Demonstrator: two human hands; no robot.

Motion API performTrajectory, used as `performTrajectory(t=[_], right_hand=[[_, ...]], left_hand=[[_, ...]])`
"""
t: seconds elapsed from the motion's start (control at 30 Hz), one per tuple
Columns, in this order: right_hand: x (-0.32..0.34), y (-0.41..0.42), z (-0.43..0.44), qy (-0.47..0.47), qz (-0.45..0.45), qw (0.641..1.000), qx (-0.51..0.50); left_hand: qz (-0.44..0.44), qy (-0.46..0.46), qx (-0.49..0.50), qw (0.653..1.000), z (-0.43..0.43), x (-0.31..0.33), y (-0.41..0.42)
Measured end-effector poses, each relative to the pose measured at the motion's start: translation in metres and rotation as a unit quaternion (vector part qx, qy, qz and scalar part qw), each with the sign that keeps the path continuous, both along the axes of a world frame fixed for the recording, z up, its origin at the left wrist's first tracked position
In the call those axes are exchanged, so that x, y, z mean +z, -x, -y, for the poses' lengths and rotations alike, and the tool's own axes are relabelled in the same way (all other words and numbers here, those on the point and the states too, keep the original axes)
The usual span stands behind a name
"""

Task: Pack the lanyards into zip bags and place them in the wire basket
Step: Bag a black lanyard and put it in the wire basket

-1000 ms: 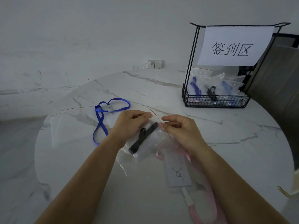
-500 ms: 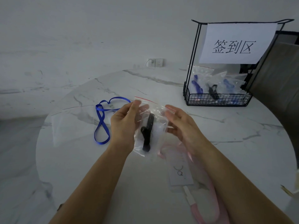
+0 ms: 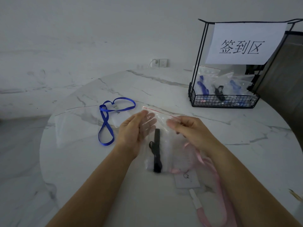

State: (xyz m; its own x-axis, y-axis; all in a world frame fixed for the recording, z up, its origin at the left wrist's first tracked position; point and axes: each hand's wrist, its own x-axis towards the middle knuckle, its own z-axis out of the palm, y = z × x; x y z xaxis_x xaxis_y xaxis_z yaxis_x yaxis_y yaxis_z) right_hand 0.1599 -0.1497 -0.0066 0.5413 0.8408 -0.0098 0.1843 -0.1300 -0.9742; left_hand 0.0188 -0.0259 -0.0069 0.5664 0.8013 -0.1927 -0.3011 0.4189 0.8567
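The zip bag [image 3: 165, 145] hangs upright between the two hands, lifted clear of the bench [image 3: 82, 161], with the black lanyard [image 3: 157, 138] slumped inside it toward the bottom. It is thin, clear film: nearly weightless, floppy and slick, so it is best taken by the stiffer red zip strip [image 3: 157, 111] along its top edge, where a pinch will hold and the folded strap cannot spill. The left hand [image 3: 134, 130] is flat, fingers straight, resting against the bag's left side, some fingertips showing through the plastic. The right hand [image 3: 186, 128] has its fingers curled and appears to pinch the bag's upper right corner at the strip's end. A blue lanyard [image 3: 105, 110] lies just left of the left hand, a pink lanyard [image 3: 202, 213] trails under the right forearm, and the wire basket [image 3: 223, 100], already holding filled bags, stands well beyond the right hand.
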Motion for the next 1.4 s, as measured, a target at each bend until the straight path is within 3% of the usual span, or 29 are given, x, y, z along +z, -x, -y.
performTrajectory(t=[0.4,0.63,0.77,0.93,1.13,1.4], right_hand=[[-0.001,-0.005,-0.006,-0.12,0.048,0.988,-0.083],[0.001,0.011,-0.004,-0.048,-0.067,0.996,-0.018],[0.005,0.015,-0.005,-0.094,-0.11,0.985,-0.094],[0.009,-0.009,-0.006,-0.144,-0.177,0.957,-0.181],[0.007,0.001,-0.003,-0.048,-0.108,0.993,-0.026],[0.007,0.011,-0.002,-0.079,-0.086,0.992,-0.052]], left_hand=[[0.024,-0.026,-0.016,0.999,0.003,-0.003,-0.001],[0.024,-0.062,-0.026,0.997,0.005,-0.004,-0.001],[0.009,-0.088,-0.022,0.996,0.009,-0.005,-0.004],[0.045,-0.052,-0.002,0.998,-0.002,-0.004,0.001],[0.04,-0.073,-0.025,0.996,0.005,-0.004,-0.002],[0.018,-0.096,-0.042,0.994,0.009,-0.001,-0.002]])
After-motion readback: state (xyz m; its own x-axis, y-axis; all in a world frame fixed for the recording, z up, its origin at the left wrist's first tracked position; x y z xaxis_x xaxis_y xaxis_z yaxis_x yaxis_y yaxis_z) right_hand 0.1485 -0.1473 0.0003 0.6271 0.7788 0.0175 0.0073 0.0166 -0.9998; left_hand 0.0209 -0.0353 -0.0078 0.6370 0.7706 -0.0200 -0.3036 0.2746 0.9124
